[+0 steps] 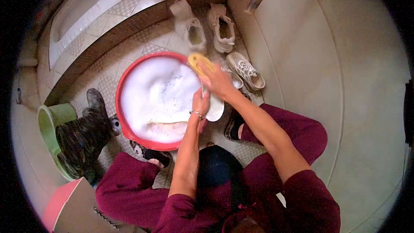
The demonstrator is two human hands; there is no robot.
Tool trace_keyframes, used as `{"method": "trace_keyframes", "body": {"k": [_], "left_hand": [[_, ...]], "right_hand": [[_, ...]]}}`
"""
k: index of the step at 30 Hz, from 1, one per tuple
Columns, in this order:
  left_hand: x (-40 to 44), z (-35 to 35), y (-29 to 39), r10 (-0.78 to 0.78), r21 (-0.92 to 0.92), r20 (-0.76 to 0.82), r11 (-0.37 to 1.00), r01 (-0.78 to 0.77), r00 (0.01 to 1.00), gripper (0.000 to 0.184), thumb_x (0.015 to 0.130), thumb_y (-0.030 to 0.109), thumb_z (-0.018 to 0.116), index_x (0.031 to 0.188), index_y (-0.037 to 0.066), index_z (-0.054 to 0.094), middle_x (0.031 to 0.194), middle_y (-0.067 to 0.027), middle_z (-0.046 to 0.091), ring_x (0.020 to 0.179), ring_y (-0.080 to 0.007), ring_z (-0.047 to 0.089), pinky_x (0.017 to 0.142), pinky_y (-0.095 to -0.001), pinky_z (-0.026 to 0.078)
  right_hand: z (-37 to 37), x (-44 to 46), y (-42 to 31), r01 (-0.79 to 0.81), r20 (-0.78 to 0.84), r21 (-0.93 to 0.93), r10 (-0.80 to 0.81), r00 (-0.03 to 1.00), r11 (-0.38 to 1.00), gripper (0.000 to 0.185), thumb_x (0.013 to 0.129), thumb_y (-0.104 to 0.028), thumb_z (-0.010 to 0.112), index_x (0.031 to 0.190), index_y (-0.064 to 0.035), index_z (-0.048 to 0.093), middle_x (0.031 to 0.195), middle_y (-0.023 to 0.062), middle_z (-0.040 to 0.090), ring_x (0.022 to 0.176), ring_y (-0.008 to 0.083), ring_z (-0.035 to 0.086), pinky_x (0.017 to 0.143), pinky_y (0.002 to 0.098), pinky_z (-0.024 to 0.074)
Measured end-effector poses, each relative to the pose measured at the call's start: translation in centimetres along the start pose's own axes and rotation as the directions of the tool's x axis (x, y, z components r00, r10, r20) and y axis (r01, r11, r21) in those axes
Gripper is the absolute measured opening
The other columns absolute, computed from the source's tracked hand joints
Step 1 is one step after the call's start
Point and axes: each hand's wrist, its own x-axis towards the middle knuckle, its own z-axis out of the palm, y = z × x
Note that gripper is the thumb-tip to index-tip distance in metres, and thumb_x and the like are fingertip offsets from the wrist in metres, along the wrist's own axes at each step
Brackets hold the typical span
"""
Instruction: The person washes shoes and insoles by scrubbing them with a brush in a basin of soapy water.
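Observation:
At the right rim of a red basin (122, 123) full of white foam, my left hand (200, 102) is closed round a white shoe (215, 111). Only a pale rounded end of that shoe shows below my hands; the rest is covered. A yellow scrub brush (199, 63) is gripped in my right hand (218, 82), just above the left one. The brush's bristles cannot be seen, and the right hand is slightly blurred. Something pale pokes out of the suds near the basin's front edge.
Beyond the basin, white shoes (222, 29) stand on the tiles, with a laced shoe (246, 71) nearer. Left are camouflage boots (82, 133) leaning on a green bucket (44, 125). A raised step (103, 45) runs behind; a wall (302, 47) borders the right.

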Motion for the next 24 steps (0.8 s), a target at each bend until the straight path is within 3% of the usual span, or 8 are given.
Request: {"method": "trace_keyframes", "body": {"k": [3,4,10,12,14,16,19,24], "left_hand": [[0.5,-0.1,-1.8,-0.049,-0.007,0.082,0.999,0.05,0.995,0.03,0.081,0.014,0.046,0.105,-0.001,0.054,0.09,-0.0231,0.06,0.084,-0.0331,0.059,0.076,-0.0379,0.043],[0.4,0.0,-1.9,0.057,0.03,0.025,0.998,-0.058,0.998,0.03,0.08,0.014,0.047,0.103,-0.003,0.054,0.082,-0.0112,0.063,0.072,-0.0169,0.055,0.069,-0.0304,0.044],[0.1,-0.5,-1.4,0.048,0.138,-0.046,0.99,-0.042,0.998,0.03,0.082,0.02,0.048,0.099,-0.004,0.055,0.079,-0.0115,0.062,0.069,-0.0167,0.055,0.067,-0.031,0.045],[0.3,0.0,-3.1,0.063,0.167,-0.113,0.985,-0.044,0.992,0.03,0.082,0.019,0.047,0.099,-0.004,0.055,0.08,-0.0111,0.062,0.069,-0.0171,0.055,0.067,-0.0314,0.045],[-0.6,0.3,-2.1,-0.127,-0.173,-0.027,0.978,0.121,0.991,0.027,0.082,0.015,0.048,0.096,-0.007,0.054,0.08,-0.019,0.061,0.074,-0.0249,0.058,0.07,-0.0352,0.044],[-1.1,0.3,-0.5,-0.1,-0.103,-0.058,0.99,0.093,0.993,0.028,0.083,0.018,0.047,0.095,-0.006,0.055,0.081,-0.0176,0.061,0.074,-0.022,0.058,0.069,-0.0346,0.044],[0.0,0.3,-1.0,-0.024,-0.025,-0.11,0.999,0.022,0.994,0.028,0.083,0.017,0.046,0.095,-0.006,0.055,0.08,-0.018,0.061,0.073,-0.0231,0.058,0.069,-0.035,0.044],[-1.2,1.5,-0.7,-0.064,-0.069,-0.124,0.996,0.055,0.99,0.028,0.083,0.017,0.045,0.097,-0.004,0.055,0.079,-0.0192,0.06,0.073,-0.0267,0.058,0.069,-0.0358,0.044]], "right_hand": [[0.6,-4.6,2.0,0.103,0.069,0.04,-0.105,0.992,0.994,0.057,0.08,-0.038,0.051,0.132,-0.0275,0.031,0.096,0.0219,0.044,0.073,0.0369,0.056,0.064,0.0471,0.0464],[1.1,-5.1,2.3,0.154,0.063,0.04,-0.157,0.986,0.987,0.057,0.08,-0.038,0.05,0.133,-0.0273,0.03,0.096,0.0222,0.045,0.073,0.0374,0.056,0.064,0.0476,0.0462],[0.6,4.3,1.8,-0.192,-0.075,0.062,0.196,0.978,0.979,0.059,0.079,-0.036,0.054,0.132,-0.0262,0.031,0.091,0.0239,0.045,0.072,0.0401,0.056,0.065,0.0492,0.0464],[0.1,2.0,1.9,-0.105,-0.141,0.123,0.122,0.983,0.987,0.059,0.079,-0.036,0.054,0.132,-0.0252,0.031,0.092,0.0249,0.045,0.073,0.0409,0.055,0.066,0.0496,0.0461],[2.1,-2.1,2.7,0.019,-0.215,0.105,0.004,0.977,0.994,0.058,0.081,-0.036,0.051,0.133,-0.0205,0.03,0.096,0.0248,0.046,0.078,0.0391,0.054,0.072,0.0469,0.0451],[-0.2,-5.2,-0.1,-0.246,0.266,0.098,0.213,0.94,0.964,0.055,0.084,-0.034,0.046,0.134,-0.0167,0.031,0.105,0.025,0.046,0.083,0.036,0.052,0.078,0.0441,0.0433],[4.8,-2.2,2.4,-0.142,-0.048,0.211,0.155,0.987,0.967,0.051,0.084,-0.032,0.046,0.132,-0.0163,0.035,0.11,0.0259,0.045,0.084,0.0374,0.052,0.077,0.0424,0.0447],[2.2,2.6,3.6,-0.116,0.057,0.031,0.114,0.992,0.993,0.056,0.083,-0.032,0.045,0.131,-0.0057,0.033,0.113,0.0225,0.047,0.092,0.0377,0.051,0.077,0.043,0.043]]}}
